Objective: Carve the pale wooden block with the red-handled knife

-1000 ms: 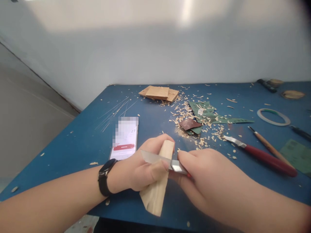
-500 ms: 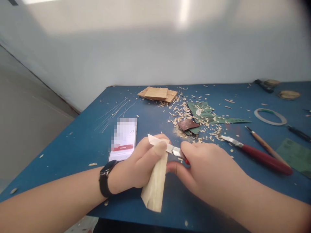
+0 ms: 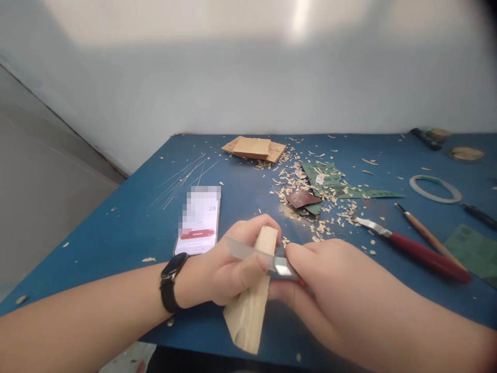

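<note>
A pale wood piece (image 3: 249, 316), narrow at the top and wide at the bottom, is gripped in my left hand (image 3: 236, 264), which wears a black watch (image 3: 173, 282) at the wrist. My right hand (image 3: 322, 280) is closed round a utility knife (image 3: 284, 267) with a bit of red at its handle. The knife's blade points left and lies across the upper part of the wood, by my left thumb. Most of the knife's handle is hidden in my right hand.
A phone (image 3: 198, 220) lies left of my hands on the blue table (image 3: 128, 228). Beyond are stacked wooden boards (image 3: 252, 148), shavings and green sandpaper (image 3: 324, 176). At right are a red-handled knife (image 3: 427, 254), a wooden-handled tool (image 3: 423, 230) and a tape roll (image 3: 435, 189).
The knife and my right hand have moved down and toward me along the wood. More of the wood's upper end shows above the blade. My left thumb sits lower.
</note>
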Demonstrator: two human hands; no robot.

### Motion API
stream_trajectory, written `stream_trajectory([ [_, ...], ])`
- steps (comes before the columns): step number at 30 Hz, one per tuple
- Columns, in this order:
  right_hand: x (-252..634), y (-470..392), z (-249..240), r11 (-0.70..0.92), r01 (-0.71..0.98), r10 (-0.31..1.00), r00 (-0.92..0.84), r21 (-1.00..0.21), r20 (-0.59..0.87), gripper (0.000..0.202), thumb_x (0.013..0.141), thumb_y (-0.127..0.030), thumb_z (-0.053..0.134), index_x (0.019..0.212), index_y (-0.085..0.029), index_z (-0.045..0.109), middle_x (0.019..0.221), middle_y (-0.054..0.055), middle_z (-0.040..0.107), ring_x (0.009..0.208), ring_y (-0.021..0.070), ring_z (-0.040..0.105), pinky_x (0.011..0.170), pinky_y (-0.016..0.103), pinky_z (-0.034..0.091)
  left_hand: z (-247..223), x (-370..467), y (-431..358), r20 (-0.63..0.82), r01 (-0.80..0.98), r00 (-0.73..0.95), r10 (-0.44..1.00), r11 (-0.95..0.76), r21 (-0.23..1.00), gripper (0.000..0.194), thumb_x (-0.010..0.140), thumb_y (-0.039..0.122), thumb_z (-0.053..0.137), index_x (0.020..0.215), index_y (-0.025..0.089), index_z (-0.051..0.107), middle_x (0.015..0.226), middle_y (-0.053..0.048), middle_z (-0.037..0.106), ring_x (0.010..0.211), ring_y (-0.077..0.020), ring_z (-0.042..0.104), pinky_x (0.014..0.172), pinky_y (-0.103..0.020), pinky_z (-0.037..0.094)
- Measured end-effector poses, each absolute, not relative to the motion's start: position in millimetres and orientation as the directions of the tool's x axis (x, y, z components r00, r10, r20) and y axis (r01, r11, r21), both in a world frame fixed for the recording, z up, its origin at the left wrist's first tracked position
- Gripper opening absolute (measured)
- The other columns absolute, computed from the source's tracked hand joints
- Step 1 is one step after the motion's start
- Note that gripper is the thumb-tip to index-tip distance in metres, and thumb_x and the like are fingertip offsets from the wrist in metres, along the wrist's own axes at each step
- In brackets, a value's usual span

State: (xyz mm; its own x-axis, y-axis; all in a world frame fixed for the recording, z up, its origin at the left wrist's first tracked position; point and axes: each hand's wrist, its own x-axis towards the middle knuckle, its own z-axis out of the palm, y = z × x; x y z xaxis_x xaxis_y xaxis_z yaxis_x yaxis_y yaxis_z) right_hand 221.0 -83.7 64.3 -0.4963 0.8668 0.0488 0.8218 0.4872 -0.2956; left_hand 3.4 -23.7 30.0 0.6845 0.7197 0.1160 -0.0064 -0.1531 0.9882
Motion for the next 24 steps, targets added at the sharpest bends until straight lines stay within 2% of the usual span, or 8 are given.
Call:
stream_trajectory([
  [2, 221.5, -84.0, 68.8, 0.442, 0.819, 0.871, -0.49, -0.367, -0.045, 0.039, 0.112, -0.056, 0.045, 0.089, -0.035, 0.069, 0.081, -0.002, 0.081, 0.063, 0.025, 0.074, 0.056, 0.042, 0.047, 27.3, 3.4, -20.8, 0.155, -0.016, 0.706, 0.691, -0.203, 0.979, 0.067, 0.093, 0.086, 0.068, 0.104, 0.02, 0.064, 0.082, 0.0, 0.059, 0.066, -0.0155, 0.047, 0.057, -0.028, 0.038],
  [4, 221.4, -83.8, 71.6, 0.392, 0.835, 0.877, -0.466, -0.386, -0.115, 0.04, 0.111, -0.057, 0.044, 0.09, -0.035, 0.07, 0.083, 0.001, 0.081, 0.068, 0.0282, 0.076, 0.059, 0.045, 0.046, 24.4, 3.2, -18.6, 0.183, -0.029, 0.719, 0.671, -0.235, 0.972, 0.068, 0.092, 0.087, 0.068, 0.104, 0.02, 0.063, 0.08, 0.001, 0.058, 0.064, -0.0143, 0.045, 0.056, -0.028, 0.036],
  [9, 220.2, -81.3, 69.2, 0.33, 0.854, 0.89, -0.423, -0.402, -0.168, 0.04, 0.108, -0.059, 0.042, 0.086, -0.036, 0.067, 0.09, 0.002, 0.082, 0.075, 0.0294, 0.076, 0.065, 0.044, 0.047, 24.8, 3.3, -19.8, 0.186, -0.016, 0.684, 0.705, -0.241, 0.971, 0.065, 0.093, 0.085, 0.068, 0.101, 0.021, 0.064, 0.083, -0.001, 0.06, 0.067, -0.0162, 0.049, 0.059, -0.031, 0.04],
  [13, 221.2, -78.5, 66.1, 0.328, 0.879, 0.91, -0.393, -0.346, -0.135, 0.037, 0.107, -0.056, 0.047, 0.078, -0.034, 0.054, 0.082, 0.001, 0.077, 0.068, 0.0277, 0.07, 0.06, 0.042, 0.041, 30.1, 4.4, -21.5, 0.153, 0.045, 0.679, 0.718, -0.248, 0.968, 0.054, 0.099, 0.077, 0.064, 0.094, 0.023, 0.06, 0.083, -0.002, 0.062, 0.068, -0.0188, 0.052, 0.062, -0.034, 0.043],
  [17, 222.1, -75.6, 64.0, 0.315, 0.909, 0.934, -0.348, -0.274, -0.08, 0.037, 0.105, -0.054, 0.054, 0.075, -0.033, 0.046, 0.072, 0.003, 0.069, 0.061, 0.0291, 0.062, 0.057, 0.041, 0.032, 33.0, 7.7, -21.9, 0.076, 0.065, 0.638, 0.766, -0.152, 0.986, 0.045, 0.101, 0.066, 0.063, 0.087, 0.023, 0.055, 0.079, 0.0, 0.057, 0.064, -0.0172, 0.049, 0.057, -0.032, 0.039],
  [20, 221.3, -75.6, 61.1, 0.32, 0.918, 0.942, -0.336, -0.234, -0.03, 0.035, 0.104, -0.055, 0.06, 0.077, -0.033, 0.054, 0.068, 0.003, 0.064, 0.06, 0.0273, 0.059, 0.056, 0.039, 0.031, 32.0, 9.7, -21.7, 0.022, 0.049, 0.634, 0.773, -0.069, 0.996, 0.045, 0.102, 0.066, 0.061, 0.087, 0.024, 0.055, 0.073, 0.002, 0.051, 0.061, -0.0161, 0.044, 0.054, -0.031, 0.036],
  [24, 220.1, -78.2, 59.6, 0.352, 0.915, 0.936, -0.346, -0.196, 0.063, 0.032, 0.103, -0.059, 0.064, 0.084, -0.033, 0.068, 0.066, 0.002, 0.059, 0.064, 0.0272, 0.06, 0.056, 0.037, 0.038, 27.4, 8.4, -20.7, -0.007, 0.067, 0.622, 0.783, -0.044, 0.997, 0.054, 0.107, 0.07, 0.054, 0.083, 0.022, 0.056, 0.072, 0.001, 0.049, 0.06, -0.0153, 0.04, 0.053, -0.031, 0.034],
])
